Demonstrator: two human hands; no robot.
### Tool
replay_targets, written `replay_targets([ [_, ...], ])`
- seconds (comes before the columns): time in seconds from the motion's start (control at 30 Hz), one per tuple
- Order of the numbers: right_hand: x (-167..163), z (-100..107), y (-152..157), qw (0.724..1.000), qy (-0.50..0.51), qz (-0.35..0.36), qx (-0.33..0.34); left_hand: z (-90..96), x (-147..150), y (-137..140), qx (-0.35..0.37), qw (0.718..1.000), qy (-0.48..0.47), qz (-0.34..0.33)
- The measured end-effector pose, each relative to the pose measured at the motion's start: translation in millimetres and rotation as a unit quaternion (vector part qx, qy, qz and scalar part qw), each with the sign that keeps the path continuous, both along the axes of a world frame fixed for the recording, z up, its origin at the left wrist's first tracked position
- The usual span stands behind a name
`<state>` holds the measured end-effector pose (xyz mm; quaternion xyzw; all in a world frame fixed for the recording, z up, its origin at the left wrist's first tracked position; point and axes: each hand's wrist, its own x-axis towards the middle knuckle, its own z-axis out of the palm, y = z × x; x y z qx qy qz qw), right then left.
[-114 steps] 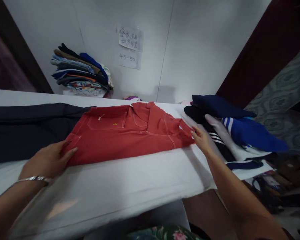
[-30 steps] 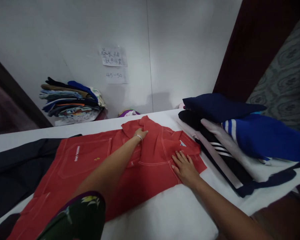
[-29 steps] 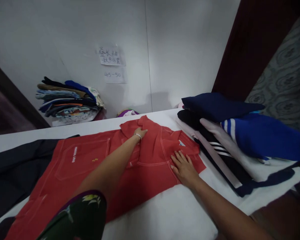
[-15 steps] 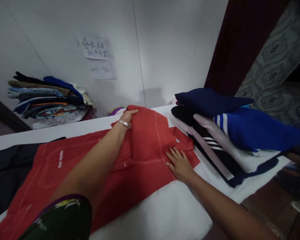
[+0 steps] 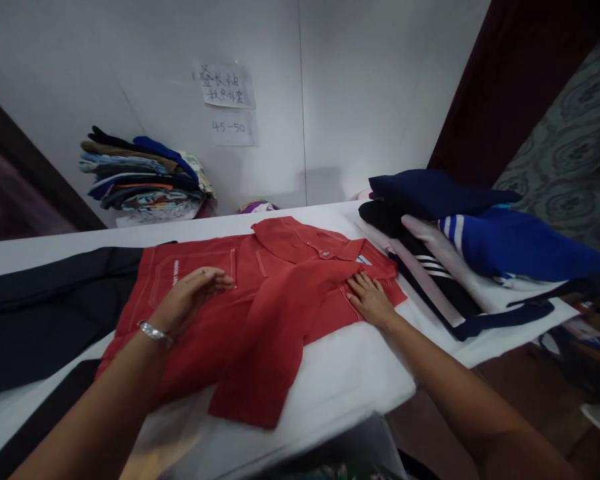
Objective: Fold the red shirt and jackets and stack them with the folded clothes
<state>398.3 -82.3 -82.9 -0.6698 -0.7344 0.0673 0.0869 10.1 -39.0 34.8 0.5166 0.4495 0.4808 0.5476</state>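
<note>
A red long-sleeved shirt (image 5: 280, 267) with pale stitching lies on the white-covered table, its collar to the right and its hem to the left. One sleeve (image 5: 265, 360) is folded across the body, and its cuff end lies towards me. My left hand (image 5: 195, 293), with a silver bracelet at the wrist, hovers over the lettered pocket; its fingers are loosely bent and nothing shows in them. Near the collar, my right hand (image 5: 373, 300) rests flat on the shirt with fingers stretched out.
Dark garments (image 5: 45, 300) lie left of the shirt. To the right are piled black, pink and blue clothes (image 5: 510, 247). A stack of folded clothes (image 5: 145, 177) stands at the back left, and handwritten paper notes (image 5: 227, 87) hang on the wall.
My left hand has let go of the red sleeve and moved left and towards me. The sleeve now lies across the shirt. My right hand stays near the collar; the view has shifted.
</note>
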Motion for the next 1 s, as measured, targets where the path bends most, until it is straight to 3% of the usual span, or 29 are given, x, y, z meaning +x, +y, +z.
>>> replay_targets([
  [0.07, 0.8, -1.0, -0.2, 1.000, 0.000, -0.001, 0.003, -9.6, -1.9, -16.9, 0.020, 0.989, 0.140, 0.039],
  [0.17, 2.0, -3.2, -0.3, 1.000, 0.004, -0.002, 0.016, -19.3, 11.3, -58.3, 0.105, 0.933, 0.343, 0.025],
  [0.3, 3.5, -6.3, -1.0, 1.000, 0.009, -0.009, 0.027, -34.8, 32.1, -114.3, 0.196, 0.860, 0.470, -0.025],
  [0.43, 3.7, -6.5, -4.5, 0.997, -0.010, -0.037, 0.073, -56.4, 20.4, -132.8, 0.142, 0.826, 0.542, 0.063],
  [0.6, 4.1, -3.7, -7.8, 0.991, -0.032, -0.090, 0.096, -72.7, 3.6, -133.4, 0.057, 0.802, 0.592, 0.047],
  [0.7, 5.1, -3.1, -6.6, 0.990, -0.023, -0.112, 0.080, -79.4, 9.3, -135.5, 0.060, 0.823, 0.565, 0.026],
  [0.8, 4.5, -3.0, -6.0, 0.990, -0.018, -0.124, 0.066, -73.2, 13.7, -133.7, 0.029, 0.888, 0.458, 0.029],
  [0.9, 1.8, -1.9, -8.1, 0.989, -0.027, -0.126, 0.073, -34.9, 5.7, -122.8, -0.055, 0.963, 0.262, 0.026],
  [1.0, 1.1, -0.1, -11.4, 0.984, -0.044, -0.136, 0.104, 23.7, -18.1, -98.9, -0.111, 0.989, 0.100, 0.009],
])
